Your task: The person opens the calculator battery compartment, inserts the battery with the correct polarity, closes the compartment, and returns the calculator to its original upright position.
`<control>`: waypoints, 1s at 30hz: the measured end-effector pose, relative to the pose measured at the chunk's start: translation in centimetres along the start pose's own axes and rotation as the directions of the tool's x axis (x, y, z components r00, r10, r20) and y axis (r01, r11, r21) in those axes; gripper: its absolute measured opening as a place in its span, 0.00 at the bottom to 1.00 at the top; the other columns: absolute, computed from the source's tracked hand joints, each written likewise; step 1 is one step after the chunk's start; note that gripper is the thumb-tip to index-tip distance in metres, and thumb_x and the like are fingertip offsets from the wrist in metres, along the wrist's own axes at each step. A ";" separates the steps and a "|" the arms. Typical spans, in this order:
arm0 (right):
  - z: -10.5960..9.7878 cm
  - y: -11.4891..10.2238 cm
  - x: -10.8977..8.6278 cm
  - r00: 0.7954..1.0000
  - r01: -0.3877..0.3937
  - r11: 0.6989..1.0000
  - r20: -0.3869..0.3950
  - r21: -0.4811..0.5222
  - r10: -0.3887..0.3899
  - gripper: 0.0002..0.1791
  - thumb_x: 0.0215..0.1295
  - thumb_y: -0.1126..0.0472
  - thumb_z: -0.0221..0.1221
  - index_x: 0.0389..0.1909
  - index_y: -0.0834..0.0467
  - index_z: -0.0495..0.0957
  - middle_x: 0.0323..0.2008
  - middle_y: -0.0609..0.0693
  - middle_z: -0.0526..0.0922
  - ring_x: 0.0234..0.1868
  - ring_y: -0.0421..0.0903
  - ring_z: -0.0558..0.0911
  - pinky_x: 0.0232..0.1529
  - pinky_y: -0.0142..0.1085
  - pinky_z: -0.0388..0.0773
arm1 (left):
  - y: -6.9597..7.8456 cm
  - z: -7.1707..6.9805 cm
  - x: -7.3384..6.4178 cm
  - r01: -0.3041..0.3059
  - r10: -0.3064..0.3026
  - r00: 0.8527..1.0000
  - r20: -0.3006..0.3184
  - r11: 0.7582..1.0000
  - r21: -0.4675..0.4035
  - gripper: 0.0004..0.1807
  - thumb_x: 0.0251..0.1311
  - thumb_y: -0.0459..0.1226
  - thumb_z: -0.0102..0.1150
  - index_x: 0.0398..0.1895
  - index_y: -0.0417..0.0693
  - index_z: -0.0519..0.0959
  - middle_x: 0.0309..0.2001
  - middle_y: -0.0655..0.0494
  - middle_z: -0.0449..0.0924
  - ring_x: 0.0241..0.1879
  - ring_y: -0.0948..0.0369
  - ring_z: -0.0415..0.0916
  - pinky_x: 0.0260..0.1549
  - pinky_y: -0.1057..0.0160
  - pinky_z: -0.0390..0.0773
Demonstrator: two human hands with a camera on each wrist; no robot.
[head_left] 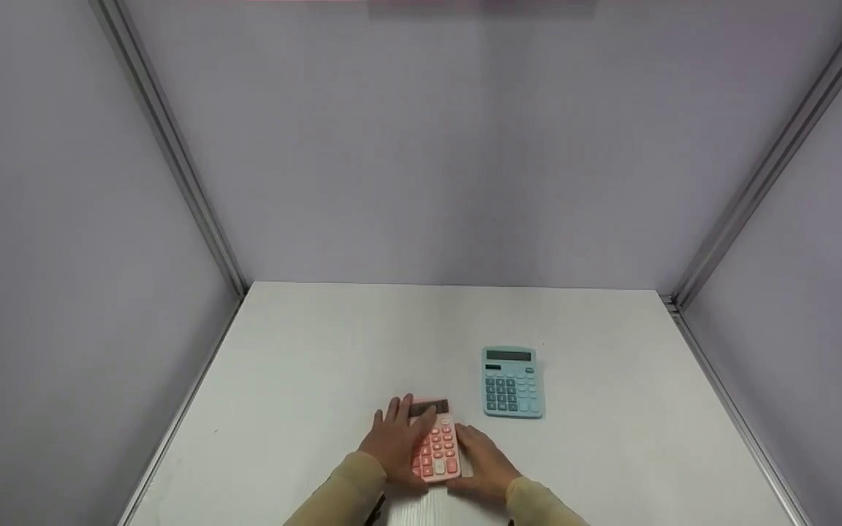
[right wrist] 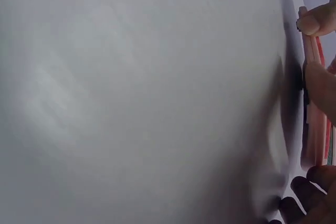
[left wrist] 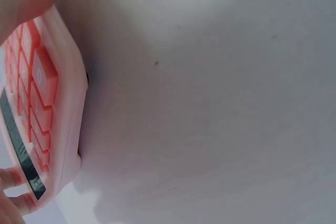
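Note:
A pink calculator (head_left: 436, 443) with coral keys and a dark display lies near the front of the white table, keys up. My left hand (head_left: 395, 444) grips it from the left, with the fingers reaching over the display end and the thumb at the near edge. On the other side, my right hand (head_left: 490, 467) holds the near right corner, its fingers along the right side. In the left wrist view, the calculator (left wrist: 68, 93) shows its rounded edge, and a thumb (left wrist: 31, 3) overlaps the keys. The right wrist view catches the calculator's thin side (right wrist: 315, 140) between fingers.
A light blue calculator (head_left: 512, 383) lies face up on the white table (head_left: 319, 343), just beyond my right hand. Grey panels (head_left: 421, 146) enclose the table at the back and both sides, with metal rails (head_left: 180, 161) at the corners.

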State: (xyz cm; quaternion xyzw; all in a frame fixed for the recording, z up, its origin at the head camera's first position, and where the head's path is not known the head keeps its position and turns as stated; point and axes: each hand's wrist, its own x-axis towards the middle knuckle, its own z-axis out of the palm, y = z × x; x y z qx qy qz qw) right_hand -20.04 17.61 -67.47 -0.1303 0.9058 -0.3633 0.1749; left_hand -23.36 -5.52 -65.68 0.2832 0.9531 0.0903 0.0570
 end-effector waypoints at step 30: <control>-2.1 1.6 -0.5 0.995 0.099 0.983 -0.005 -0.152 -0.101 0.52 0.54 0.36 0.64 0.74 0.54 0.54 0.74 0.54 0.54 0.73 0.59 0.54 0.69 0.56 0.52 | -3.4 -1.3 -2.1 0.037 -0.027 0.990 -0.138 0.997 0.074 0.66 0.35 0.72 0.64 0.77 0.63 0.43 0.76 0.43 0.38 0.73 0.39 0.39 0.59 0.27 0.52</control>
